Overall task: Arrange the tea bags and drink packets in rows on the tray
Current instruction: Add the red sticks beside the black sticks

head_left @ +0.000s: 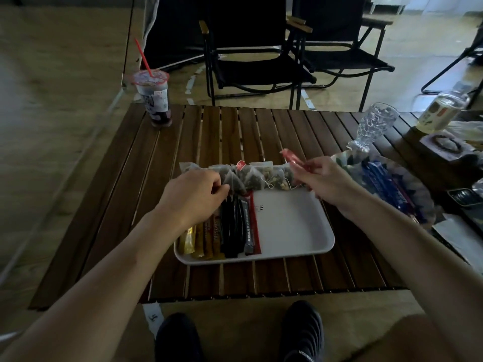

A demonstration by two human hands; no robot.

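A white tray (292, 226) lies on the slatted wooden table. Along its far edge runs a row of pyramid tea bags (261, 176). On the tray's left part several stick packets (227, 231) lie side by side, gold, brown, black, grey and red. My left hand (193, 197) rests over the upper ends of these sticks, fingertips pinched at a tea bag (231, 182). My right hand (324, 178) hovers above the tray's far right corner, holding a red stick packet (294, 160) that points up and left.
A patterned plate (350, 160) with blue stick packets (384, 184) sits right of the tray. Behind it stand a clear glass (373, 126) and a bottle (441, 111). A lidded cup with a red straw (154, 100) stands at the table's far left. Black folding chairs (256, 61) stand beyond.
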